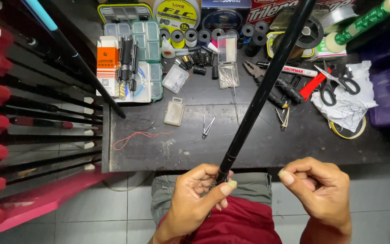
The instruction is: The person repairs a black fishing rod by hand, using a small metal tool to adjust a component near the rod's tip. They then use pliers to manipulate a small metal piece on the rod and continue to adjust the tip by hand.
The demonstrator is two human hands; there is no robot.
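Here the left hand (199,192) is closed around the lower end of a long black rod (260,92), thumb laid across the front and fingers curled behind it. The rod slants from that grip, near the person's lap, up and to the right over the dark workbench (267,149) and out of the top of the view. The right hand (317,187), just to the right and apart from the rod, has its fingers curled in with thumb pressed to forefinger; it may pinch a fine thread, but none can be made out. On the bench lie tweezers (207,126), a red thread (136,138), black-handled scissors (337,83) and a small clear box (174,111). More dark rods (37,108) rest in a pink rack (28,199) at far left.
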